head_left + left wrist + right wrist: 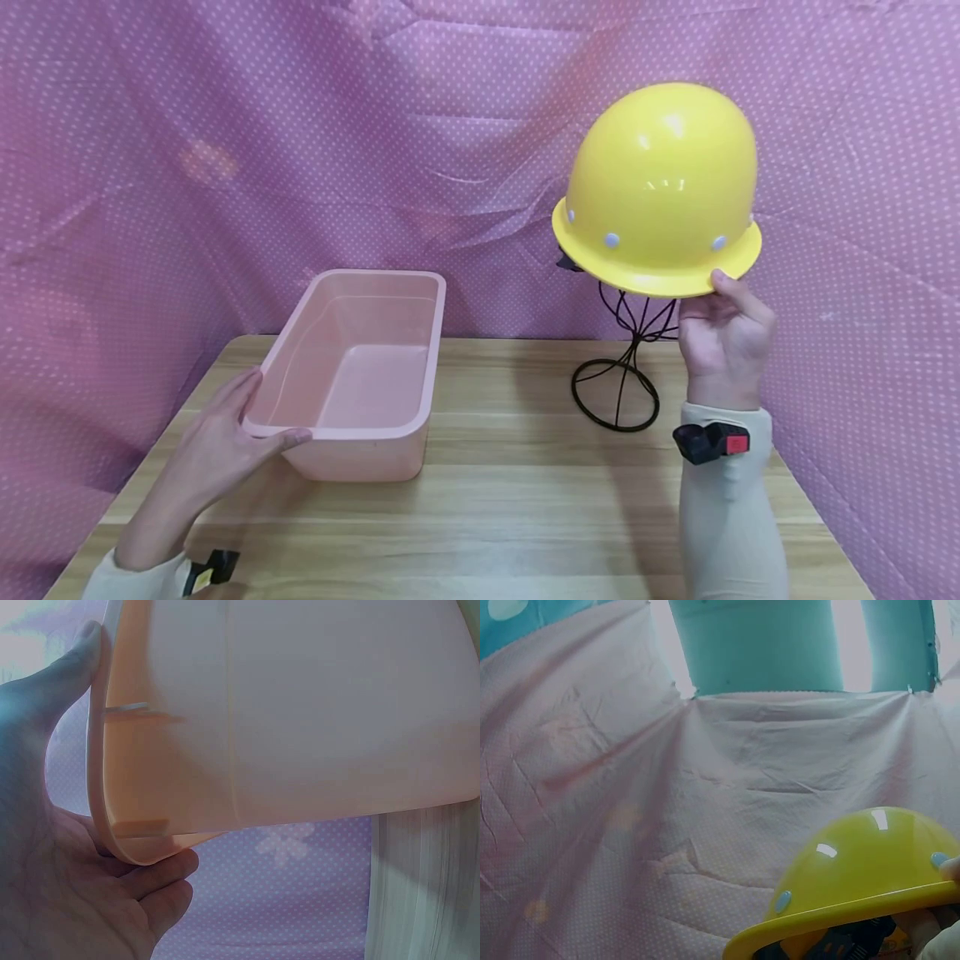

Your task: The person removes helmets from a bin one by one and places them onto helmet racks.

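A yellow hard hat [663,183] is up over a black wire stand [618,392], hiding the stand's top. My right hand [727,333] grips the hat's near right brim, thumb on the outer side and fingers underneath. In the right wrist view the hard hat [870,862] shows dark straps inside, with part of the hand at the right edge. At the left, a pink plastic basin [431,367] stands on the table with nothing in it. My left hand [217,442] is at its near left corner, thumb along the near rim and fingers round the left side; the left wrist view shows this closely.
The wooden table [510,500] runs under everything. Pink dotted cloth [465,167] hangs behind and on both sides. Each sleeve has a small black camera mount [708,442] at the wrist.
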Available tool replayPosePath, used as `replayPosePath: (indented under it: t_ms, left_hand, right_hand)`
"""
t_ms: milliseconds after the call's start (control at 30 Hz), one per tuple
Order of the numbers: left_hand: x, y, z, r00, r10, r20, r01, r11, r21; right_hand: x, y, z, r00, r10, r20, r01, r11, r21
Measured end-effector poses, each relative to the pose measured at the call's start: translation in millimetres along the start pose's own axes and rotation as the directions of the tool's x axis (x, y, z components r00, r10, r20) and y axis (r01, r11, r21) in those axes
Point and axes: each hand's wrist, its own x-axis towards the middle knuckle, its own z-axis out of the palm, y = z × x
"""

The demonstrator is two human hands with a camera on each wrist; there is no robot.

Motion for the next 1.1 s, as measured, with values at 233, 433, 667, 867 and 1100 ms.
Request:
replayPosePath:
  t_ms: [233,433,667,867,1100]
  left_hand:
    - [1.2,0.2,-0.2,1.000,-0.004,0.002,0.004,1.000,0.000]
    - [1.6,-0.5,0.0,1.000,-0.012,0.005,0.012,1.000,0.006]
    - [2.8,-0.3,0.2,1.000,-0.014,0.016,0.014,1.000,0.004]
    - [3.0,0.4,-0.3,1.000,-0.016,0.013,0.017,1.000,-0.008]
    - [2.9,-0.5,-0.2,1.000,0.001,0.008,-0.001,1.000,-0.014]
  right_hand:
    - [3.3,-6.9,-1.5,1.000,-0.011,0.021,0.010,1.000,0.021]
    - [4.6,-10.8,-3.3,1.000,-0.002,0.025,0.001,0.999,0.037]
    - [5.3,-16.9,-6.5,0.998,-0.005,-0.062,0.009,0.997,0.072]
    - [5.9,-21.8,-10.1,0.997,-0.002,-0.075,0.009,0.996,0.093]
    - [6.3,-24.8,-14.3,0.997,0.006,-0.073,0.001,0.995,0.100]
